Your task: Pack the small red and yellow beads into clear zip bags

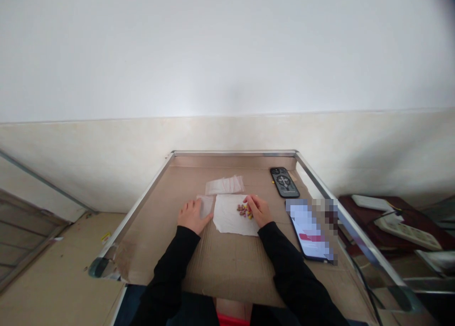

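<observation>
One white wall (pixel 227 56) with a cream lower band stands behind a steel-edged surface (pixel 227 264) lined with creased brown cardboard, its metal rim raised on the far and side edges. To the right of the surface, beyond the rim, a white power strip (pixel 408 233) lies on a dark red piece of furniture. On the cardboard, near the right rim, sits a phone (pixel 307 231) with a lit, pixelated screen, and farther off lies a second phone (pixel 283 182) in a black case with a cross design. Black sleeves (pixel 170 269) run in from the near edge to two bare hands. The sheet of white paper (pixel 231 215), soft and slightly crumpled, lies between them, with brown cardboard stretching from it to the near edge. Above it lies a flat stack of clear plastic bags (pixel 223 185), and a small clear bag (pixel 205 205) sits at the paper's left edge. The left grip (pixel 194 216) lies flat and open, its fingers on that small bag and well apart from the pile. The right grip (pixel 258 211) has its fingers curled down at the pile's right side, touching it, though whether they pinch anything cannot be told. The pile of small capsules (pixel 243 211), rounded and mostly reddish-brown and yellow, rests on the paper.
</observation>
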`<state>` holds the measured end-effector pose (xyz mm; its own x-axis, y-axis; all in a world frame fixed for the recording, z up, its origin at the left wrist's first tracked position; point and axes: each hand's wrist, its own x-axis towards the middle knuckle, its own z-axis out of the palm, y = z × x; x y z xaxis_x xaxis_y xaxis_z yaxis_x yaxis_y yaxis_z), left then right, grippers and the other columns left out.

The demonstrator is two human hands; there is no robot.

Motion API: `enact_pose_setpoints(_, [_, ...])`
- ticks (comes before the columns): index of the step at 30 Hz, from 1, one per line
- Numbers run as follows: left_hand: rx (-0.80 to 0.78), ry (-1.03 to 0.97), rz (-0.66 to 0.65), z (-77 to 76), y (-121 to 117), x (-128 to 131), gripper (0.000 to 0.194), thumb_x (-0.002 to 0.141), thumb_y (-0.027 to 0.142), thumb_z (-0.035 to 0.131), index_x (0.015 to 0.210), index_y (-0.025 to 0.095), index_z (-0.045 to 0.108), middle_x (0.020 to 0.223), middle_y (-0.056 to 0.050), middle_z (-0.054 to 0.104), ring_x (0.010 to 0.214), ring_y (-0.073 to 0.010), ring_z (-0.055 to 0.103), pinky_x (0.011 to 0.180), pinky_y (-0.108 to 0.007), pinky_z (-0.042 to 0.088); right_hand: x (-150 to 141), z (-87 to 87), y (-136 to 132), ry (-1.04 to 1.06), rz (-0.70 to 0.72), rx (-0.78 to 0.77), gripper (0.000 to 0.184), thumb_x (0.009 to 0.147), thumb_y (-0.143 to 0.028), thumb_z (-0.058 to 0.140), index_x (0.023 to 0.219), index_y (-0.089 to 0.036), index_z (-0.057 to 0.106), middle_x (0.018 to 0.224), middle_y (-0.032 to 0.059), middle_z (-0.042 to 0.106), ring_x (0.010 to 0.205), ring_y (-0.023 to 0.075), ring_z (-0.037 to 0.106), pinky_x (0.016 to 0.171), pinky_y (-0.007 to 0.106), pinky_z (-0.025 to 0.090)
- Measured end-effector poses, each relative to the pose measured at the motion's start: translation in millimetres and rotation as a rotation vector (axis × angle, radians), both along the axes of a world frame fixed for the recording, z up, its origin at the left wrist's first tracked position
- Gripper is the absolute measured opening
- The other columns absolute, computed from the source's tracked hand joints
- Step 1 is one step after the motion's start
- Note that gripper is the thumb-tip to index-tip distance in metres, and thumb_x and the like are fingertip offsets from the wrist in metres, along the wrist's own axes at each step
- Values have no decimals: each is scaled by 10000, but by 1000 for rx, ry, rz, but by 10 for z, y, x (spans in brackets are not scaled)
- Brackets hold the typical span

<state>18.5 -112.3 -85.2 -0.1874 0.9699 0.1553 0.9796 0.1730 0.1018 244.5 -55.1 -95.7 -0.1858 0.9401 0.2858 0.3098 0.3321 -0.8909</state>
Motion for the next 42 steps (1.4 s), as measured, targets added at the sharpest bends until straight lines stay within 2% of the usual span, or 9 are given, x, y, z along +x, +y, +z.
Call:
enact_pose_setpoints(3, [-84,-1,-92,-2,23,-83,543,661,490,431,1128,214,418,1090,-101,466,976,-264,398,787,-383,305,5,-13,4,-9,5,-7,375,810,-411,312,672,-151,546,453,-31,441,418,69,420,443,181,325])
enact_pose_setpoints(7, [-160,-10,-270,-13,112,-300,584,614,238,457,1188,281,356,1235,-37,372,1082,-246,333,866,-412,235,7,-33,12,-2,25,-42,364,811,-408,311,683,-153,537,460,-30,443,422,70,437,439,178,332])
enact_pose_setpoints(10, [-156,-12,-319,-47,183,-440,646,561,74,389,1154,331,397,1259,24,348,1130,-223,295,899,-423,188,0,-54,18,24,38,-56,367,807,-418,311,683,-151,530,454,-31,441,416,73,446,439,179,344])
enact_pose_setpoints(13, [-90,-43,-372,-49,231,-482,678,518,6,346,1102,334,455,1232,48,385,1135,-194,298,912,-405,185,-7,-71,23,35,37,-59,372,804,-425,312,681,-149,529,457,-28,444,410,73,444,428,178,344])
enact_pose_setpoints(16, [54,-106,-405,10,249,-365,601,557,29,366,1082,300,476,1186,29,434,1077,-187,353,896,-384,227,-8,-78,28,30,33,-65,373,805,-423,310,686,-147,530,463,-25,450,410,72,443,418,174,339])
enact_pose_setpoints(20, [205,-176,-409,82,288,33,331,710,158,389,989,261,536,1112,3,481,993,-178,404,840,-348,297,1,-67,34,19,14,-52,380,800,-429,313,678,-144,534,456,-27,442,401,69,432,415,175,331])
enact_pose_setpoints(26, [287,-176,-327,-27,421,580,257,763,333,413,957,258,562,1164,-18,433,1037,-209,370,865,-369,282,28,-48,33,-22,-55,-13,384,795,-428,327,649,-146,543,450,-28,429,415,67,409,441,178,323])
enact_pose_setpoints(32, [316,-172,-259,-153,438,593,307,776,313,391,1035,227,530,1177,-29,438,1057,-210,369,888,-365,281,27,-49,35,6,-67,-33,402,791,-451,322,649,-148,545,431,-35,412,399,72,392,432,182,319])
enact_pose_setpoints(42, [288,-143,-274,-235,444,559,356,780,324,368,1078,181,501,1194,-45,428,1075,-215,353,896,-369,287,47,-74,56,-23,-78,-15,385,800,-426,321,649,-148,540,451,-32,424,427,75,413,449,185,330])
